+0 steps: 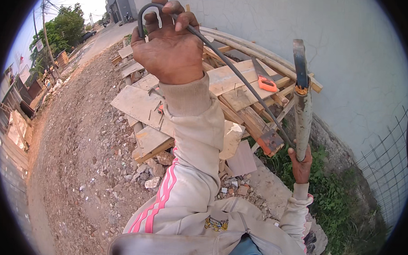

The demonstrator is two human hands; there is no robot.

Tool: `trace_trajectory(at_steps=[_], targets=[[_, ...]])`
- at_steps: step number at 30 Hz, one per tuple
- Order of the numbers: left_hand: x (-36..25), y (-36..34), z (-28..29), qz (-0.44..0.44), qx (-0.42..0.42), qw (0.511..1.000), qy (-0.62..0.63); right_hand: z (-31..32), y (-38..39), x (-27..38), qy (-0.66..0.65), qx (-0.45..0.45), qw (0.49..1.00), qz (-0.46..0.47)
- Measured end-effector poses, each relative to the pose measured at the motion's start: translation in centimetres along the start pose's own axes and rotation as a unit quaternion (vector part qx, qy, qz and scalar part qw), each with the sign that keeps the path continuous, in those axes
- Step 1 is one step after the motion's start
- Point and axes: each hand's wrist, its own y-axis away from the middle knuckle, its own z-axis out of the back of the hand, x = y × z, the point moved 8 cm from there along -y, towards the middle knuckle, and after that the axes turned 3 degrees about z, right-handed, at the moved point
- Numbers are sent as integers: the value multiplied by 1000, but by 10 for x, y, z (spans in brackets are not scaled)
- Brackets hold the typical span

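My left hand (170,54) is raised high with the palm turned toward me. Its fingers curl over the hooked end of a dark steel rod (241,79). From there the rod slants down to the right, its lower end reaching beside my right hand (301,164). That hand is closed round the lower part of a worn, pale pipe (302,122) held nearly upright. A dark, flat metal piece (299,61) with a bent tip sticks out of the pipe's top. Whether my right fingers also touch the rod, I cannot tell.
Stacked planks (146,109) and beams lie ahead, some with nails sticking up. A handsaw (266,82) with an orange handle rests on them. Gravel (95,155) spreads to the left. A pale wall (341,65), wire mesh (387,152) and green plants (327,190) border the right.
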Motion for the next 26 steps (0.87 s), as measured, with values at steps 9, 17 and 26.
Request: trace_trajectory(at_steps=[9,17,26], targets=[[44,2,98,-10,-141,990,-25,53,67,-78,124,34,979,-158],[60,59,302,66,-338,877,-335,97,159,-132,88,16,946,-311],[72,145,454,303,-303,684,-591,139,194,-161,161,45,907,-386]])
